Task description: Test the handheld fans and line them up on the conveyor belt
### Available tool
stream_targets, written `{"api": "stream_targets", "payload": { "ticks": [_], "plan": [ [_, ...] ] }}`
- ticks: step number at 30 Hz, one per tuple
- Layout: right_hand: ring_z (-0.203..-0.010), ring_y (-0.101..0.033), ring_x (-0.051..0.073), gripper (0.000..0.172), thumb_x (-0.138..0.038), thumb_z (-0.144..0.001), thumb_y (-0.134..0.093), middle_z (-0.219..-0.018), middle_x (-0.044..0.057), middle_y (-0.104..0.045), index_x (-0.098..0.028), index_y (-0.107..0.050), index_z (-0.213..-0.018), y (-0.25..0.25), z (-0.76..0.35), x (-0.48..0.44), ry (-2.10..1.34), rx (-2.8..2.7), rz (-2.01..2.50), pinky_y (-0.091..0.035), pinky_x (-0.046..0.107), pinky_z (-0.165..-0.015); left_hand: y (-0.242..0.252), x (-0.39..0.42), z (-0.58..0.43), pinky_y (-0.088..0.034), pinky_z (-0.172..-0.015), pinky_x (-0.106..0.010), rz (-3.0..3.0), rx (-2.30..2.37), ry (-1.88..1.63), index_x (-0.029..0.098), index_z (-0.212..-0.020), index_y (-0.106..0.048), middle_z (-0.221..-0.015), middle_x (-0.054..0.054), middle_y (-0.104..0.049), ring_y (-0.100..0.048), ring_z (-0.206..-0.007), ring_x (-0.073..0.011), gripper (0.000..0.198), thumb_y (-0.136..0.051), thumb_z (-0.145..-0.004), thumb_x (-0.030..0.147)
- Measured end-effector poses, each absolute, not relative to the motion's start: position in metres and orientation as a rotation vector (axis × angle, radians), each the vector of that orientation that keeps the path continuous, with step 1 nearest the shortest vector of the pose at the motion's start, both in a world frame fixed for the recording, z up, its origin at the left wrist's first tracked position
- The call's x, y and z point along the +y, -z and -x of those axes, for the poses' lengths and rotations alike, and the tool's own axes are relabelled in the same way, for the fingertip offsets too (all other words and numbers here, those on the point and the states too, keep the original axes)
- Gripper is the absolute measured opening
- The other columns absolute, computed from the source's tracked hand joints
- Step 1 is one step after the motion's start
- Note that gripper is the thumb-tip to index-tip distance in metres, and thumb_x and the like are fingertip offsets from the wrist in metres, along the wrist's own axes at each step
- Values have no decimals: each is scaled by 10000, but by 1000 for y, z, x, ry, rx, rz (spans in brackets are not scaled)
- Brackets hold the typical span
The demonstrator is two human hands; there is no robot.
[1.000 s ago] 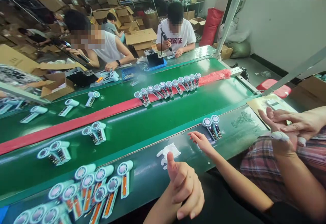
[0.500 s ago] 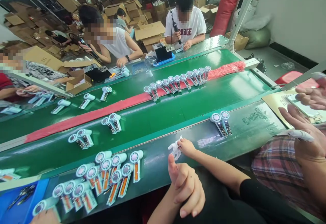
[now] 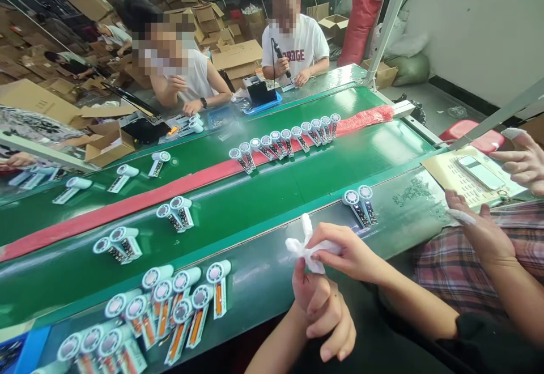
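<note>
A crumpled white piece, perhaps cloth or thin gloves, is pinched between the thumb and fingers of my right hand. Just below it is my left hand, its fingers apart and loosely bent, a fingertip touching the lower edge of the white piece. Whether the left hand grips anything there is not visible. To the left on the near bench lie several pale blue handheld fans with orange strips in their handles. Two fans with exposed circuit boards lie right of my hands.
A green conveyor surface holds more fans, with a red strip along its middle. A blue tray is at the lower left. Co-workers sit opposite. At right, a person's hands are near a phone on a paper sheet.
The white piece, held by my right hand, has come nearer my left hand and now touches it. The view has shifted slightly. The neighbour's hands at right have moved a little.
</note>
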State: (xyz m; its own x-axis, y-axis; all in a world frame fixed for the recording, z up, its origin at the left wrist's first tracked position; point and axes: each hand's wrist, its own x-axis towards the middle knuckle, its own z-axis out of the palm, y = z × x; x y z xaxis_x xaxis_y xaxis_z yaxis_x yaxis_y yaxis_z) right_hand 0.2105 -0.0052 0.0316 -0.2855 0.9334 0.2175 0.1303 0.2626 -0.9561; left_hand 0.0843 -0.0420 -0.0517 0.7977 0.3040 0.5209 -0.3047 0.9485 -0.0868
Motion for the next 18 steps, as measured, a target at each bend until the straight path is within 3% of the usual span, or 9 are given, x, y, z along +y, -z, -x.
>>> {"api": "stream_targets", "payload": {
  "ticks": [4,8,13,18],
  "plan": [
    [-811,-580,129,79,-241,-892,-637,-865,20,-638,-181,-675,-927,-31,-205,-8,-1119,-1604,955,-431,233,-748,66,-50,-101,-519,-416,-398,60,-835,-413,228,-473,-616,-300,-103,-478,-613,-365,-295,993,50,-578,956],
    [-812,-558,139,67,-232,-880,-632,-866,23,-621,-176,-665,-894,-26,-202,-10,-1141,-1558,984,-417,250,-752,96,-57,-99,-529,-426,-433,-30,-626,-254,234,-397,-545,-236,-89,-367,-579,-328,-294,976,85,-508,971],
    [-667,-488,111,301,-454,-818,-703,-764,-4,-577,-161,-641,-839,-12,-203,-11,-1620,-978,878,-372,224,-615,95,-55,-81,-436,-327,-353,-174,-343,-90,225,-330,-468,-237,-98,-331,-462,-250,-214,967,88,-357,1015],
    [-648,-498,103,355,-468,-737,-782,-772,-6,-605,-168,-626,-843,-1,-206,-10,-1678,-627,894,-364,216,-608,47,-37,-80,-526,-451,-459,-165,-544,-54,220,-357,-563,-297,-153,-452,-617,-396,-332,1017,71,-385,1015]
  ]
}}
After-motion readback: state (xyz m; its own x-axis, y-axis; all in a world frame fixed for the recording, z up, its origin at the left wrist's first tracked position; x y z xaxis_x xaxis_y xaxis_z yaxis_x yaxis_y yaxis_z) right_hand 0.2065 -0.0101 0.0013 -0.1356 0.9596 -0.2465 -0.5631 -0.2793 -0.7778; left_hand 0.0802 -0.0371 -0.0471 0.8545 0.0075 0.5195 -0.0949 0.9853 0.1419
